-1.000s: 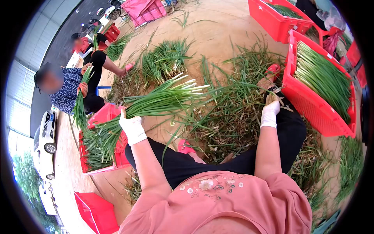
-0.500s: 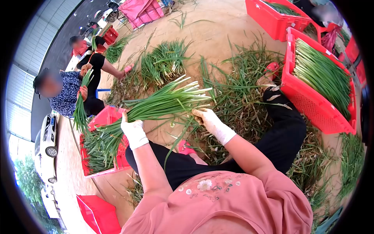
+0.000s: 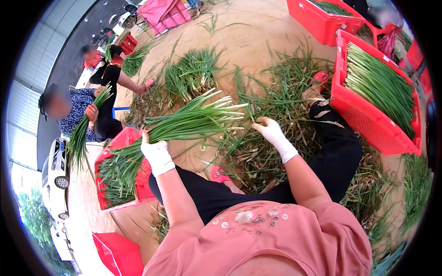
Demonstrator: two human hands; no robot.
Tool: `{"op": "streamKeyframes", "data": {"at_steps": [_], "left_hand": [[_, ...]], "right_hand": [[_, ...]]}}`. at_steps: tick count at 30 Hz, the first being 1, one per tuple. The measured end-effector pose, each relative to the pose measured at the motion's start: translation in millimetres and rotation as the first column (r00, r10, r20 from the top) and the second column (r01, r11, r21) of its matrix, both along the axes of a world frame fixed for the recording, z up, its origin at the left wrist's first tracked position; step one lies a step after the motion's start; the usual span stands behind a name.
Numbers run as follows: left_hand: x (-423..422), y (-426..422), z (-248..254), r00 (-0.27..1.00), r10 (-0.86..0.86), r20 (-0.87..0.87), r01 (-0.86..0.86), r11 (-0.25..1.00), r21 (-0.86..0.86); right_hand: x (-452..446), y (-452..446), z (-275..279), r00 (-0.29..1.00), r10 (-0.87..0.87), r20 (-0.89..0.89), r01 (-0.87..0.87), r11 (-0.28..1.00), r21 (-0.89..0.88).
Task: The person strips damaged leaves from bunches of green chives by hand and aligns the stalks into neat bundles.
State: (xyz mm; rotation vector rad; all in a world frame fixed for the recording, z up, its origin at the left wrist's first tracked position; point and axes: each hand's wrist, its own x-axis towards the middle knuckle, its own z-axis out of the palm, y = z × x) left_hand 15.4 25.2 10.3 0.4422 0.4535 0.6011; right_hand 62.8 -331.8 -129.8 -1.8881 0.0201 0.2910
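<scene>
My left hand (image 3: 155,151), in a white glove, is closed around a bunch of green onions (image 3: 193,120). The bunch lies almost level, white root ends to the right and long green tops hanging down to the left. My right hand (image 3: 271,132), gloved with stained fingertips, is apart from the bunch, to its right. Its thumb and fingers are pinched together at loose green leaves (image 3: 249,109) over the pile; what exactly sits between them is hard to make out. Below spreads a heap of trimmed leaves and dry peelings (image 3: 276,156).
A red crate (image 3: 377,117) of green onions stands at right, another crate (image 3: 317,23) behind it. A red crate (image 3: 120,205) of greens is beside my left knee. Untrimmed onions (image 3: 193,71) lie ahead. A co-worker (image 3: 80,108) at left holds a bunch.
My right hand has moved right, away from the root ends of the bunch. My left hand keeps its hold in nearly the same place. The co-worker's bunch has shifted left.
</scene>
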Motion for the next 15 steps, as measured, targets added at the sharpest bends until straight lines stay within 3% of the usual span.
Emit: {"op": "streamKeyframes", "data": {"at_steps": [1,3,5,6,7,9,11,12,13,14,15], "left_hand": [[2,-3,1,1.000,0.016,0.001,-0.016,1.000,-0.007],[1,-15,5,1.000,0.031,-0.002,-0.031,0.999,-0.011],[1,-33,9,0.997,0.073,-0.034,-0.070,0.995,0.076],[0,-34,4,0.999,0.029,-0.023,-0.027,0.997,0.071],[1,-40,3,0.998,0.038,-0.057,-0.035,0.998,0.058],[1,-53,-1,0.997,0.012,-0.072,-0.007,0.998,0.068],[-1,-59,-16,0.997,-0.067,-0.044,0.070,0.995,0.065],[-4,-64,-23,0.992,-0.071,-0.108,0.099,0.953,0.285],[-4,-67,-30,0.984,-0.059,-0.170,0.136,0.862,0.488],[6,-56,-38,0.988,-0.108,-0.110,0.132,0.963,0.236],[10,-51,-38,0.988,-0.109,-0.110,0.133,0.962,0.237]], "right_hand": [[-1,19,-3,0.992,0.107,-0.060,-0.082,0.945,0.316],[-10,50,18,0.975,0.215,-0.048,-0.180,0.903,0.390],[-27,72,42,0.991,0.123,-0.058,-0.078,0.865,0.496],[-34,84,47,0.998,0.033,-0.059,0.011,0.782,0.623],[-42,91,54,0.998,-0.007,-0.070,0.050,0.767,0.640],[-60,99,65,0.986,-0.053,0.157,-0.058,0.776,0.629],[-67,107,66,0.844,-0.041,0.535,-0.214,0.889,0.405],[-74,104,81,0.817,0.076,0.571,-0.309,0.894,0.323],[-76,102,86,0.821,0.249,0.513,-0.460,0.820,0.339],[-76,96,92,0.749,0.476,0.461,-0.628,0.733,0.263],[-75,85,104,0.628,0.674,0.388,-0.772,0.602,0.203]]}}
